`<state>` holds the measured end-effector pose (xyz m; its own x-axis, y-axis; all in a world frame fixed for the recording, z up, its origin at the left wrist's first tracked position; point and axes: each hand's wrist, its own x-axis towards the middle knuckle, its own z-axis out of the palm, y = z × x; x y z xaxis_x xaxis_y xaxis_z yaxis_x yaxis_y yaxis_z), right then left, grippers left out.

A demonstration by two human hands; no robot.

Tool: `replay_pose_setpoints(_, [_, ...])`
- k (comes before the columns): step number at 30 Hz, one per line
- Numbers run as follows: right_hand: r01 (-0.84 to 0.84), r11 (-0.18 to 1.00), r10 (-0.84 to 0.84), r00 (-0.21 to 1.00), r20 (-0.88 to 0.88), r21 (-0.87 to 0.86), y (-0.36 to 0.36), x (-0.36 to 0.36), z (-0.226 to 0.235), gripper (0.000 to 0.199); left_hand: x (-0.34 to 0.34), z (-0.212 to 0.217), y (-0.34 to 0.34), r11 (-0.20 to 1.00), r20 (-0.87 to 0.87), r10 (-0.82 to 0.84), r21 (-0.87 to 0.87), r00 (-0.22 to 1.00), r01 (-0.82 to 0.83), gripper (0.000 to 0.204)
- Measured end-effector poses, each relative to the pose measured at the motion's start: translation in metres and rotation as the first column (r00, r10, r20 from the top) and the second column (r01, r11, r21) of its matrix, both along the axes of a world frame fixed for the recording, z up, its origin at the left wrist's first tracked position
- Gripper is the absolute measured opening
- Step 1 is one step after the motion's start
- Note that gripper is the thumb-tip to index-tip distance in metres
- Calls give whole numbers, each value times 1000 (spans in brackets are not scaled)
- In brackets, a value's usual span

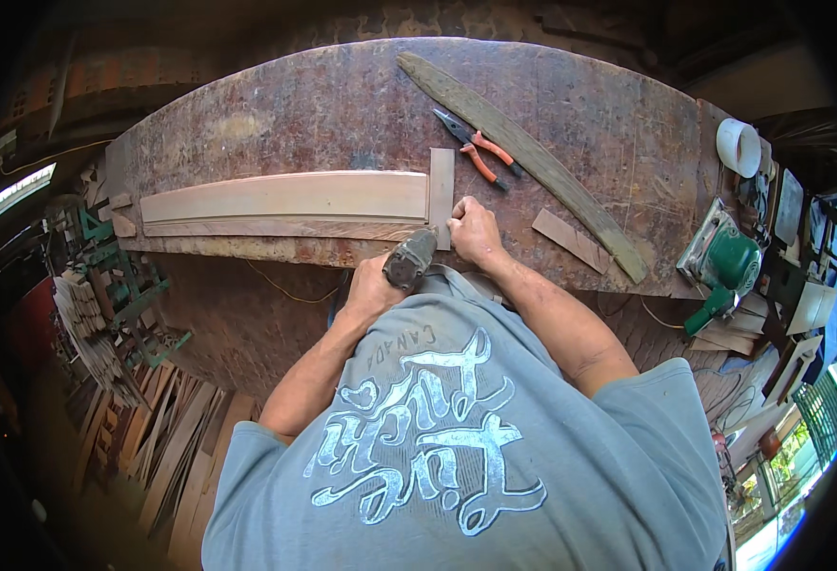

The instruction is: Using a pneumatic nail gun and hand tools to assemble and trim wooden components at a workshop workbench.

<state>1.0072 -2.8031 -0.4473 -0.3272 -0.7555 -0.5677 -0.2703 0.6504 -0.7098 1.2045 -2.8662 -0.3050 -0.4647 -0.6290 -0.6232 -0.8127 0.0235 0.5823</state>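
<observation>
My left hand [369,289] is closed around what appears to be a hammer [409,259]; its worn, dark head shows from above and its handle is hidden. The head is over the bench's near edge, by the end of a long wooden frame piece [285,200]. Across that piece's right end lies a short upright strip of wood [441,176]. My right hand [476,231] has its fingers curled together in a pinch against the strip's lower right side. Whatever is between those fingers is too small to make out.
Beyond my right hand, pliers [480,147] with orange handles lie by a long weathered board [523,162]. A short wood offcut [571,240] sits nearer me. On the worn bench's [342,105] right end are a green power sander [728,257] and a white roll [738,147]. Wood strips [166,447] lean at lower left.
</observation>
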Motion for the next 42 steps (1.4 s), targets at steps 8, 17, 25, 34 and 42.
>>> replay_pose_setpoints(8, [3,998,-3,1000,-1,-55,4,3,-16,14,3,-12,10,999,-94,16,-48,995,-21,32])
replay_pose_setpoints(17, [20,998,-27,994,103,66,0,0,-10,18,2,-8,12,997,-69,24,-70,997,-29,29])
replay_pose_setpoints(25, [7,999,-7,1000,14,-53,13,0,-21,13,7,-8,16,999,-93,20,-36,995,-23,30])
replay_pose_setpoints(34, [-254,955,104,772,-627,-154,96,-85,39,52,62,20,8,989,-230,140,-22,963,-149,32])
replay_pose_setpoints(42, [-1,1000,10,612,-790,12,164,-94,22,64,139,34,20,969,-331,240,19,913,-248,40])
